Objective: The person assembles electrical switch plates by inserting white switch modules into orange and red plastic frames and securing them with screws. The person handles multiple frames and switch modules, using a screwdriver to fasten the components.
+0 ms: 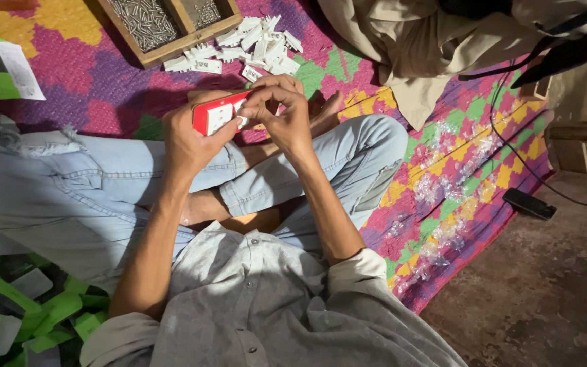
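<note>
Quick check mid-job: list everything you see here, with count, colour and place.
red and white plate: one, held in both hands, above the knees
white plastic parts: a pile, count unclear, on the mat ahead
wooden tray: one, brown, two compartments of small metal pieces, top
mat: one, multicoloured, underneath
green paper scraps: many, lower left
black device: one, at the mat's right edge
left hand: grips the plate
right hand: fingers on the plate

We wore a grey shirt (266,299), sleeves rolled above the elbows, and faded, ripped light-blue jeans (90,197); feet bare.
</note>
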`<state>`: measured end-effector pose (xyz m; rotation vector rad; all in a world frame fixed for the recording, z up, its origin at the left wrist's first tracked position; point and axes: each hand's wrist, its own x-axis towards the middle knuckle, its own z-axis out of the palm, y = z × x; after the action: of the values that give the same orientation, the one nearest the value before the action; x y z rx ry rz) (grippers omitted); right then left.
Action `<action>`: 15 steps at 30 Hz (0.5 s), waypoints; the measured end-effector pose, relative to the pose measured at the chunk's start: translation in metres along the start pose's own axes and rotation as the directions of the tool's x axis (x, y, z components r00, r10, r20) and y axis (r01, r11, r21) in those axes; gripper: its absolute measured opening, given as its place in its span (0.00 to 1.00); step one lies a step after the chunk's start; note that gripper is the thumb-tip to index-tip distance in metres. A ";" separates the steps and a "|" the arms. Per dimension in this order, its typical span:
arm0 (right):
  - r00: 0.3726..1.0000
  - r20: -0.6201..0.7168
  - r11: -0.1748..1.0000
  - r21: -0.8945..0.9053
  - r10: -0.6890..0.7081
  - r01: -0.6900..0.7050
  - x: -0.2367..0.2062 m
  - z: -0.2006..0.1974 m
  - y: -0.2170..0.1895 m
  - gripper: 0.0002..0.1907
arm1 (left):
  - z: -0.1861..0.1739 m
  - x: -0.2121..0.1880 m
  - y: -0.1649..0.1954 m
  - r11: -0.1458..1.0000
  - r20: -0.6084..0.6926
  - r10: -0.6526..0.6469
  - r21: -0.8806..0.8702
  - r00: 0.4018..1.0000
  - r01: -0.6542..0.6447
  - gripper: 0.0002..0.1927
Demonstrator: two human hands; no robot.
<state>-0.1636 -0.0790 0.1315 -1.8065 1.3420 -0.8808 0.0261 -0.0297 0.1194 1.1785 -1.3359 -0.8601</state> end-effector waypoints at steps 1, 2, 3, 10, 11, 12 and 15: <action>1.000 0.002 1.000 0.016 0.017 -0.017 0.000 0.000 0.000 0.08 | 0.001 0.000 0.000 1.000 0.003 -0.014 -0.009 1.000 0.014 0.16; 0.999 0.006 0.999 0.033 0.031 -0.032 0.000 0.000 -0.001 0.07 | 0.002 -0.001 -0.001 0.999 0.005 -0.027 -0.016 1.000 0.027 0.17; 0.999 0.011 0.998 0.052 0.046 -0.047 0.001 0.001 -0.001 0.06 | 0.002 -0.002 -0.002 0.999 0.006 -0.042 -0.022 0.999 0.042 0.17; 0.999 0.026 1.000 -0.020 0.021 -0.020 0.005 0.003 -0.005 0.06 | 0.003 -0.004 -0.009 0.994 -0.023 -0.056 -0.095 0.998 0.053 0.18; 1.000 0.021 1.000 -0.017 0.013 -0.013 0.005 0.003 -0.006 0.06 | 0.003 -0.003 -0.009 0.995 -0.026 -0.047 -0.089 0.999 0.044 0.18; 1.000 0.016 1.000 -0.014 0.003 -0.003 0.005 0.003 -0.006 0.07 | 0.002 -0.003 -0.009 0.996 -0.030 -0.036 -0.083 0.999 0.034 0.18; 1.000 -0.004 1.000 -0.022 -0.007 0.007 0.002 0.003 -0.005 0.04 | 0.002 -0.002 -0.007 0.998 -0.033 -0.025 -0.053 0.999 0.023 0.16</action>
<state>-0.1579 -0.0793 0.1343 -1.8280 1.3539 -0.8773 0.0251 -0.0301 0.1119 1.1652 -1.2669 -0.8842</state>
